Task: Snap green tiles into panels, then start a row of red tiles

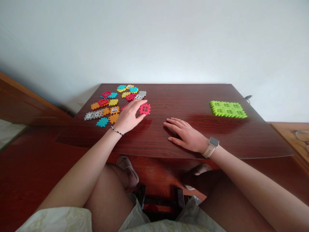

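The left hand (129, 116) was held palm-down over the table (183, 93), and its grip was spread wide. The thumb and fingers were kept well apart, on either side of a red square waffle-block piece (145, 109). The piece was left lying flat on the table, just beyond the fingertips' span, and was not clamped or lifted. Whether it was being lightly touched by the fingers could not be told from this view.

Just behind and to the left of that hand, a loose pile of coloured waffle-block pieces (113, 110) was spread across the far left part of the table. Teal, yellow, orange, red and grey pieces were included, some with window cut-outs, and several lay overlapping or edge to edge.

The right hand (183, 133) was rested on the table with its fingers slightly curled and separated, and nothing was held in its grip. It was placed near the table's front edge, well apart from a green panel of joined waffle blocks (228, 109), which was laid flat towards the far right. A beaded bracelet (117, 131) was worn on the left wrist, and a watch (213, 145) on the right.
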The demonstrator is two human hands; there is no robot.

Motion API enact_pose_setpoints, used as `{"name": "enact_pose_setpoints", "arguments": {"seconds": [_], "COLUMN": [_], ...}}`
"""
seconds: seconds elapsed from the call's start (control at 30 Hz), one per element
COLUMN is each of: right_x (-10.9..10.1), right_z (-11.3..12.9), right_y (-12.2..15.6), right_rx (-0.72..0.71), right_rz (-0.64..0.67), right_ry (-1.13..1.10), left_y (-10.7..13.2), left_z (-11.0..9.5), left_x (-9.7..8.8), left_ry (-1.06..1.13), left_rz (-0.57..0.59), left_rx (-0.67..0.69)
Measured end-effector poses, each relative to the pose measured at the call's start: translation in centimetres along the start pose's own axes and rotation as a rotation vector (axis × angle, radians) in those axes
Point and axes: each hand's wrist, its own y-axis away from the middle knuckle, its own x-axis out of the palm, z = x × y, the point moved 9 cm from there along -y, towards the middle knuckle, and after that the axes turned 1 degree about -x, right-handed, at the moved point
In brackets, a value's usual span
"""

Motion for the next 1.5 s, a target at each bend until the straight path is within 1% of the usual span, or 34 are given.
{"name": "enact_pose_setpoints", "arguments": {"seconds": [0.07,0.13,0.2,0.27,0.37,0.43,0.53,0.63,0.73,0.83,1.0,1.1,1.2,1.3,1.37,1.43,1.5], "right_x": [-0.5,-1.3,-2.0,-2.6,-3.2,-3.5,-3.8,-3.7,-3.9,-3.9,-3.2,-2.6,-2.3,-2.9,-3.4,-3.6,-3.6], "right_z": [0.1,0.1,0.1,0.2,0.5,0.5,0.4,0.7,1.1,1.1,1.0,1.3,1.8,2.1,2.4,2.5,2.6], "right_y": [-0.2,-0.4,-0.6,-0.6,-0.4,-0.2,-0.1,-0.1,-0.1,0.0,0.0,-0.1,-0.2,-0.1,0.0,0.1,0.2], "right_rx": [0.006,0.017,0.032,0.043,0.051,0.066,0.094,0.071,0.041,0.058,0.083,0.065,0.039,0.012,-0.008,-0.021,-0.037], "right_rz": [-0.025,-0.066,-0.117,-0.167,-0.225,-0.252,-0.261,-0.248,-0.274,-0.295,-0.251,-0.197,-0.156,-0.204,-0.243,-0.242,-0.225], "right_ry": [-0.018,-0.036,-0.054,-0.074,-0.101,-0.102,-0.093,-0.158,-0.217,-0.234,-0.316,-0.288,-0.238,-0.180,-0.159,-0.160,-0.161], "left_y": [0.3,0.6,0.9,1.1,1.4,1.5,1.5,1.5,1.4,1.4,1.5,1.6,1.6,1.6,1.6,1.6,1.5], "left_z": [-1.6,-3.0,-3.6,-4.4,-5.7,-6.5,-6.9,-6.7,-6.3,-5.9,-5.1,-4.8,-4.8,-5.1,-5.4,-5.8,-5.9], "left_x": [0.6,1.5,2.8,4.3,6.0,6.4,6.5,6.4,6.3,5.9,5.9,6.0,6.1,6.0,6.1,6.2,6.1], "left_ry": [0.096,0.253,0.499,0.706,0.885,0.954,1.009,1.046,1.066,1.102,1.116,1.103,1.111,1.130,1.148,1.154,1.134], "left_rz": [0.008,0.031,0.064,0.126,0.220,0.262,0.289,0.285,0.259,0.209,0.147,0.135,0.148,0.156,0.184,0.217,0.227], "left_rx": [0.066,0.089,0.018,-0.062,-0.131,-0.137,-0.140,-0.170,-0.210,-0.237,-0.311,-0.339,-0.356,-0.358,-0.359,-0.353,-0.342]}}
